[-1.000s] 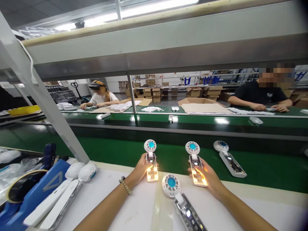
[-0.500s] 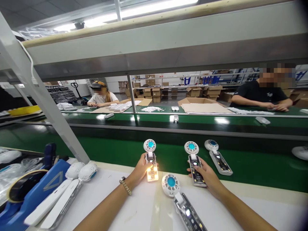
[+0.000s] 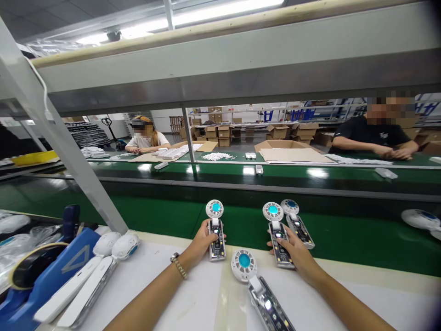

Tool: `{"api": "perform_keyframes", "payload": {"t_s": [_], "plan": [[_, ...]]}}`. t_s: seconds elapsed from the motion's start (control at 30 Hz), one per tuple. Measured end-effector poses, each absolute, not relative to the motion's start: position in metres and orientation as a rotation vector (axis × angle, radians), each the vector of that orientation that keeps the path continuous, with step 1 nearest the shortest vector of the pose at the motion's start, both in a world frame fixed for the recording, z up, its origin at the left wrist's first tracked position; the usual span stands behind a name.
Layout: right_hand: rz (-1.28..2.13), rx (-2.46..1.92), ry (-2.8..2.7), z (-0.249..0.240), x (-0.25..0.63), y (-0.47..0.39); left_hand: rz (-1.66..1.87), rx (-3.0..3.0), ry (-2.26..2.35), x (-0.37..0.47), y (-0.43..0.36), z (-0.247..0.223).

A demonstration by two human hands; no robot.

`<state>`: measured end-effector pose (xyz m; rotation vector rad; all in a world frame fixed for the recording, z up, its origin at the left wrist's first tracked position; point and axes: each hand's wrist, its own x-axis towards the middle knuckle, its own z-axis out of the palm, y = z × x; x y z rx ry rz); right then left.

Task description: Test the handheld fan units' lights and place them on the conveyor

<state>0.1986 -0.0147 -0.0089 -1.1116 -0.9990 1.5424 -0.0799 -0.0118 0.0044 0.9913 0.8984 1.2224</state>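
Observation:
My left hand point(image 3: 204, 239) is closed around a handheld light point(image 3: 217, 246), with its thumb on the exposed circuit board. This light has a round white vented head with a blue centre, and its lower lamps are dark. A similar light point(image 3: 283, 253) is gripped by my right hand point(image 3: 299, 250), thumb pressed on its board. Between my forearms, a third light point(image 3: 270, 305) lies on the white worktop with a small white lamp glowing. Just beyond my right hand, another light point(image 3: 300, 231) rests on the green belt.
Two white-cased units point(image 3: 86, 292) lie at left beside a blue tape dispenser point(image 3: 51, 280). A slanted metal post point(image 3: 86, 184) rises there, under an overhead shelf point(image 3: 220, 69). The green conveyor point(image 3: 361, 243) runs beyond the worktop. Two people point(image 3: 375, 138) sit across the line.
The warm lamps on the light in my left hand have gone out. Lights on the near belt have shifted left; pieces on the far belt have moved right. Both hands stay nearly still.

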Motion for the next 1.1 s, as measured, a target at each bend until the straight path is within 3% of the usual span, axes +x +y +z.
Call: {"api": "perform_keyframes", "payload": {"t_s": [0.47, 1.1], "plan": [[1.507, -0.986, -1.020, -0.015, 0.198, -0.020, 1.212, 1.085, 0.855, -0.081, -0.014, 0.002], [1.749, -0.712, -1.108, -0.014, 0.197, -0.031, 1.188, 1.098, 0.828, -0.082, -0.015, 0.005]]}}
